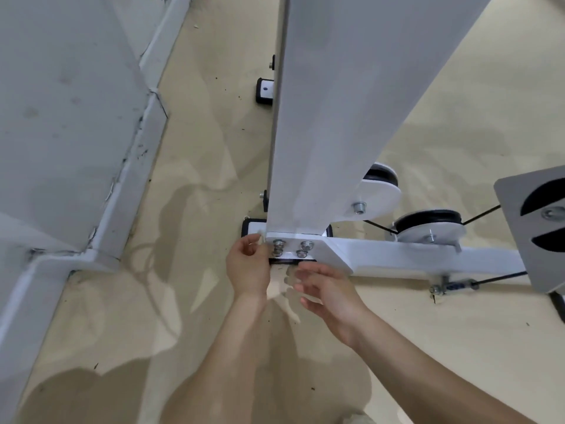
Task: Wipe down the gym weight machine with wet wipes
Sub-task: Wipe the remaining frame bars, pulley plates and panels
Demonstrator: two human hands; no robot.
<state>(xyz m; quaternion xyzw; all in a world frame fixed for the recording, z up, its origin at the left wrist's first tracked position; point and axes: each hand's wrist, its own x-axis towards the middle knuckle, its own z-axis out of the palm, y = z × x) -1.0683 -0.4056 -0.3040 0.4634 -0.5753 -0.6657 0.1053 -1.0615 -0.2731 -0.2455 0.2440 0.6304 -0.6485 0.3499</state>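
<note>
Nearest, the right hand (328, 290) hovers with loose, uncurled fingers, blurred. Just beyond them, the left hand (247, 264) pinches a white wet wipe (260, 240) at its fingertips against the machine's bolted base plate (318, 249), below the white upright (321, 117); a pulley (428, 223) sits farther off.

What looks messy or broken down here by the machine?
Nothing on the machine looks broken. The baseboard along the wall has dark scuffs and chipped paint, and little dark specks are scattered on the floor around the machine's feet.
</note>
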